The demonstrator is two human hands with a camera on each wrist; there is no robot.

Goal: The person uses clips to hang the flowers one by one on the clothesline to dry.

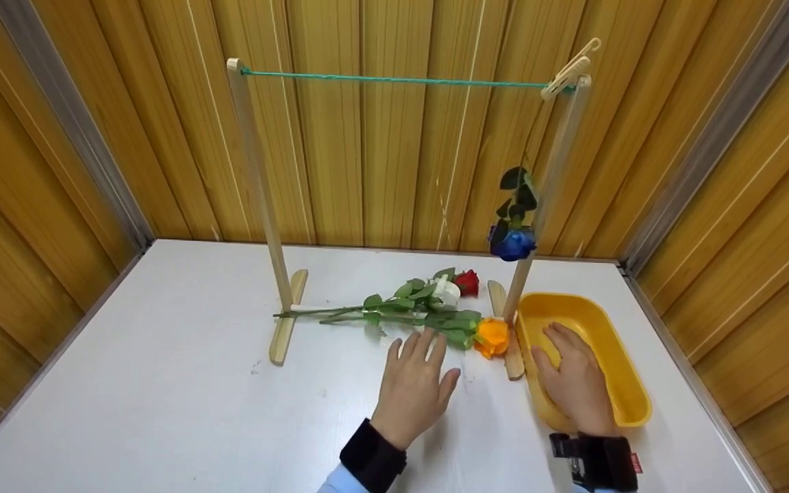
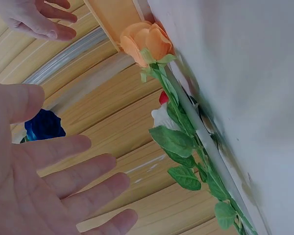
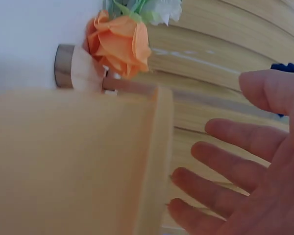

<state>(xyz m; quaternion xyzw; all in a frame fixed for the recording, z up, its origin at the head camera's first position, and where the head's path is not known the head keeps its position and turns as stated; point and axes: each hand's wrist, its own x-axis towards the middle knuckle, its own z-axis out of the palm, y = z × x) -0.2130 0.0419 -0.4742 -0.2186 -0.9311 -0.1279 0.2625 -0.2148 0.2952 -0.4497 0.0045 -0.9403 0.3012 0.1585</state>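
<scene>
With its fingers spread and holding nothing, my left hand [image 1: 411, 390] hovers in front of the flowers on the white table. Closest to it is an orange rose [image 1: 492, 337] on a leafy green stem. Behind that lie a white rose [image 1: 446, 292] and a red rose [image 1: 467, 282], their stems pointing left. My right hand [image 1: 576, 380], also without anything in it, is over the yellow tray [image 1: 631, 383]. A blue rose [image 1: 512, 244] hangs head down from a wooden clothespin [image 1: 566, 77] at the right end of the green cord [image 1: 394, 80].
Two wooden posts hold up the cord: a left post [image 1: 257, 185] and a right post [image 1: 559, 171], each on a flat wooden foot. The left foot [image 1: 283, 339] lies under the stem ends. Wood-patterned panels [image 1: 387, 164] enclose the table at the back and sides.
</scene>
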